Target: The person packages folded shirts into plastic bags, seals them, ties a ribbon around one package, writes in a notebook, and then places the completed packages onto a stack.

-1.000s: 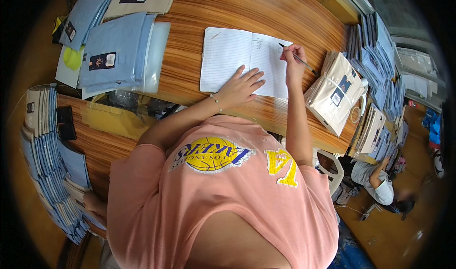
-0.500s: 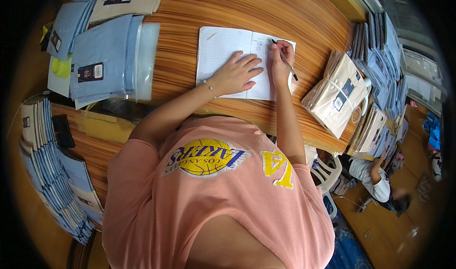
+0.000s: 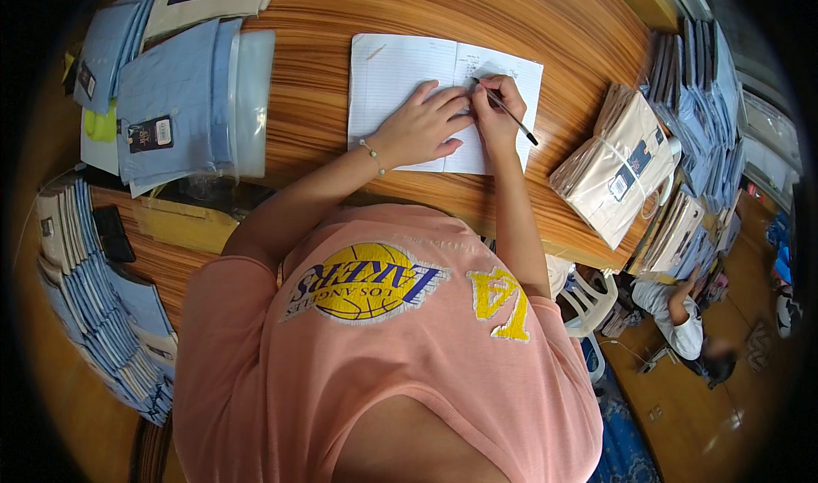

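An open lined notebook (image 3: 383,65) lies on the striped wooden table, with some small handwriting near the top of its right page. My left hand (image 3: 423,127) rests flat across its middle, fingers spread, a thin beaded bracelet at the wrist. Between the fingers of my right hand (image 3: 501,112) is a black pen (image 3: 518,123), its tip down by the handwriting on the right page and its back end slanting toward me. The two hands are close together, the left fingertips beside the right thumb.
Bagged blue shirts (image 3: 175,99) with dark tags lie at the table's left. A tied bundle of beige packed garments (image 3: 609,163) sits at the right edge, beside tall stacks of blue ones (image 3: 699,99). More folded shirts (image 3: 106,304) and a black phone (image 3: 113,234) are lower left. Another person (image 3: 673,312) is at far right.
My right hand has shifted left with the pen, closer to my left hand, and the pen tip now sits lower and further left on the page. The view has shifted slightly.
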### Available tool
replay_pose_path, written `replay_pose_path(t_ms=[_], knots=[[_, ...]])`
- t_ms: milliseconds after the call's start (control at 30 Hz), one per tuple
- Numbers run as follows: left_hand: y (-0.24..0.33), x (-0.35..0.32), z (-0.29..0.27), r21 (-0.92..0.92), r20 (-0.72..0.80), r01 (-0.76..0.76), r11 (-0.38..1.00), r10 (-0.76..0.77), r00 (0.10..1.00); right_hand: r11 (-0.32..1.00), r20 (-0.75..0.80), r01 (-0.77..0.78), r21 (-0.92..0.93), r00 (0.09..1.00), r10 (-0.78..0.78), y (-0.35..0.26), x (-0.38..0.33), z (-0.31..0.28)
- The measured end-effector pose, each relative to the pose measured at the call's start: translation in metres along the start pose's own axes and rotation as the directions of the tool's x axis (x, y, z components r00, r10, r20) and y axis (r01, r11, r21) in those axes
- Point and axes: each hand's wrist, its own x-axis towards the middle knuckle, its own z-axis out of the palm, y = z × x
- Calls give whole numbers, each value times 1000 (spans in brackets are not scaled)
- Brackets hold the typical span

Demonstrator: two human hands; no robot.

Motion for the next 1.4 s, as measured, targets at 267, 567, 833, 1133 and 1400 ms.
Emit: replay_pose_path(t_ms=[267,567,833,1133,1400], knots=[[0,0,-1,5,-2,7,1000,-7,1000,992,17,87,-94,996,-86,-6,2,1],[0,0,-1,-7,3,6,1000,-6,1000,997,-4,41,-62,999,-41,-6,0,1],[1,0,-1,-2,15,4,1000,-4,1000,990,26,62,-125,998,-59,-10,1,-1],[3,-33,-50,-480,-342,295,826,-486,804,929,455,-368,-32,822,342,-59,25,-42],[2,-65,-61,-928,299,295,-227,-927,227,836,456,-161,-524,776,436,-69,-22,-21]])
